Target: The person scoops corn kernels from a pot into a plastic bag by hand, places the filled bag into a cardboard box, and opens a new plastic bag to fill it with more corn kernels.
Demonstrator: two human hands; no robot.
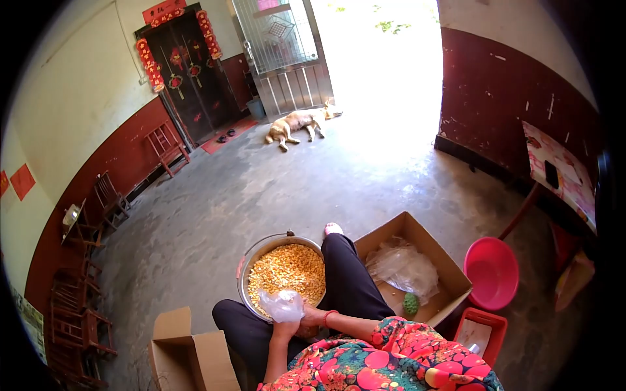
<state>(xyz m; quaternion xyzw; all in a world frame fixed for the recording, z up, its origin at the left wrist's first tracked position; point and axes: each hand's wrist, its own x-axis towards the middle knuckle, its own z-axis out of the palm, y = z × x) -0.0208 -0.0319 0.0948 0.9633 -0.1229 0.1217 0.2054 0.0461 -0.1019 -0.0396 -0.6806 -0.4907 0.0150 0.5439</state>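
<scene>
A metal bucket [242, 268] full of yellow kernels, which look like corn, stands between my knees. Over its near rim, a clear plastic bag [282, 304] is bunched up at my hands. My left hand [287, 328] is at the lower part of the bag, its fingers mostly hidden by the plastic. Beside it, my right hand [313, 317], with a red band at the wrist, is closed at the bag's right side. Something small and brownish shows below the hands, too unclear to name.
An open cardboard box [450, 287] with plastic bags and a green bumpy object is at right, beside a pink basin [492, 274] and a red tray [499, 332]. Another box [215, 362] stands at left. A dog [297, 124] lies by the doorway.
</scene>
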